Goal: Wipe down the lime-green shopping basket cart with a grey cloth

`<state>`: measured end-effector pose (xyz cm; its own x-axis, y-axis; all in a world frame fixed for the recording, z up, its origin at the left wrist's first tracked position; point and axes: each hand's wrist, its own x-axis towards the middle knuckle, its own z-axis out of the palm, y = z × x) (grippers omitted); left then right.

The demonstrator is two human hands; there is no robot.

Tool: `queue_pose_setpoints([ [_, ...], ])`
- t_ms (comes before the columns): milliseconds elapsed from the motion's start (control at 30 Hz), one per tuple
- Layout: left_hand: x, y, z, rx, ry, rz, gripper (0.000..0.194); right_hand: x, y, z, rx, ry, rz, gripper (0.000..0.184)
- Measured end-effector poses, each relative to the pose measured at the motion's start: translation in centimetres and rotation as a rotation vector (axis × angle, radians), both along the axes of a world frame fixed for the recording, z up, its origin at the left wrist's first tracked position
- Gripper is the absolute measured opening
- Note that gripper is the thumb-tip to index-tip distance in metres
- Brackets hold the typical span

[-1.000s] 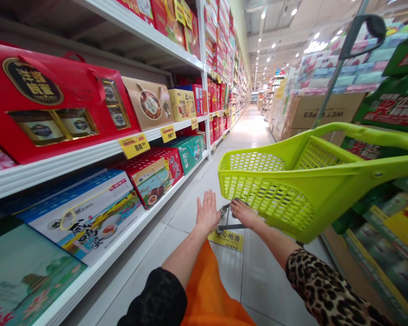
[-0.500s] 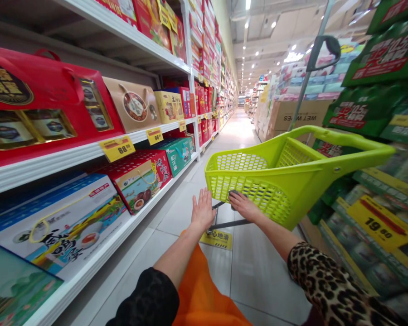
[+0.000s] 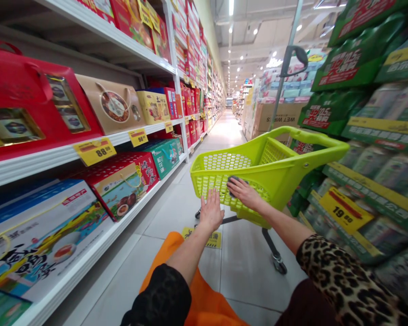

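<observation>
A lime-green plastic shopping cart (image 3: 231, 174) with a mesh basket rolls ahead of me on a grey metal frame, one caster (image 3: 279, 265) showing. My right hand (image 3: 243, 192) wraps a dark grey grip (image 3: 234, 183) at the basket's near side. My left hand (image 3: 211, 210) stands raised with its fingers spread, holding nothing, right by the basket's lower mesh. A leopard-print sleeve (image 3: 343, 280) covers my right arm, a black sleeve (image 3: 159, 299) my left. An orange cloth (image 3: 163, 253) hangs below my arms.
White shelves (image 3: 88, 167) with boxed gift sets and yellow price tags line the left. Stacked green-wrapped packs (image 3: 336, 108) stand at the right. A yellow floor sign (image 3: 204, 237) lies just ahead, and the tiled aisle (image 3: 224, 136) runs far forward.
The view has swung so the shelves and cart sit further left. The cart looks further away, its caster now showing. My right hand stays on the grip.
</observation>
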<state>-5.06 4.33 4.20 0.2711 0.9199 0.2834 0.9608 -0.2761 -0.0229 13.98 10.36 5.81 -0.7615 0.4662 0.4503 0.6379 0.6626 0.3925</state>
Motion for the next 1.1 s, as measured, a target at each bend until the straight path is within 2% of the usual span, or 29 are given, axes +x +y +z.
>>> queue_pose_setpoints([
  [167, 2.4, -0.8, -0.4, 0.015, 0.014, -0.089, 0.068, 3.5, -1.8, -7.6, -0.143, -0.081, -0.025, 0.035],
  [233, 2.9, -1.0, -0.8, 0.013, 0.012, -0.108, 0.068, 4.4, -2.7, -9.3, -0.189, -0.101, -0.043, 0.033],
  [267, 3.1, -1.1, -0.9, 0.009, 0.011, -0.116, 0.068, 4.7, -3.2, -9.6, -0.207, -0.112, -0.040, 0.033],
  [300, 3.3, -1.1, -1.0, 0.005, 0.011, -0.123, 0.068, 4.9, -3.6, -9.3, -0.216, -0.120, -0.027, 0.033],
  [367, 3.8, -1.0, -1.0, -0.004, 0.011, -0.132, 0.067, 5.1, -4.0, -7.5, -0.188, -0.108, 0.017, 0.036],
  [433, 4.6, -0.8, -0.9, -0.010, 0.010, -0.139, 0.066, 5.4, -4.0, -4.3, -0.102, -0.048, 0.029, 0.040],
  [500, 5.7, -0.6, -0.5, -0.008, 0.005, -0.153, 0.066, 5.9, -3.6, -1.0, 0.000, 0.040, -0.028, 0.043],
  [567, 7.0, -0.6, -0.1, -0.001, -0.001, -0.177, 0.065, 6.9, -3.2, 1.3, 0.052, 0.081, -0.094, 0.045],
  [600, 7.7, -0.6, 0.1, 0.004, -0.004, -0.192, 0.066, 7.6, -3.2, 1.7, 0.052, 0.077, -0.119, 0.045],
  [667, 8.8, -0.9, 0.4, 0.014, -0.010, -0.225, 0.066, 9.1, -3.5, 0.8, 0.014, 0.039, -0.153, 0.045],
  [867, 9.9, -2.1, -0.5, -0.022, -0.007, -0.289, 0.068, 13.9, -7.5, -8.1, -0.150, -0.055, -0.212, 0.041],
  [933, 10.0, -2.2, -0.9, -0.033, -0.005, -0.284, 0.068, 15.0, -8.7, -8.9, -0.177, -0.066, -0.215, 0.039],
  [967, 10.1, -2.1, -0.9, -0.031, -0.005, -0.287, 0.068, 15.4, -9.0, -8.3, -0.170, -0.054, -0.212, 0.039],
  [1000, 10.2, -1.9, -0.7, -0.022, -0.006, -0.293, 0.068, 15.6, -9.1, -7.0, -0.142, -0.025, -0.208, 0.040],
  [1033, 10.3, -1.5, -0.4, -0.006, -0.009, -0.303, 0.067, 15.8, -9.0, -5.1, -0.090, 0.026, -0.206, 0.041],
  [1100, 10.3, -0.6, 0.9, 0.041, -0.014, -0.313, 0.067, 16.2, -8.4, 0.2, 0.066, 0.178, -0.214, 0.043],
])
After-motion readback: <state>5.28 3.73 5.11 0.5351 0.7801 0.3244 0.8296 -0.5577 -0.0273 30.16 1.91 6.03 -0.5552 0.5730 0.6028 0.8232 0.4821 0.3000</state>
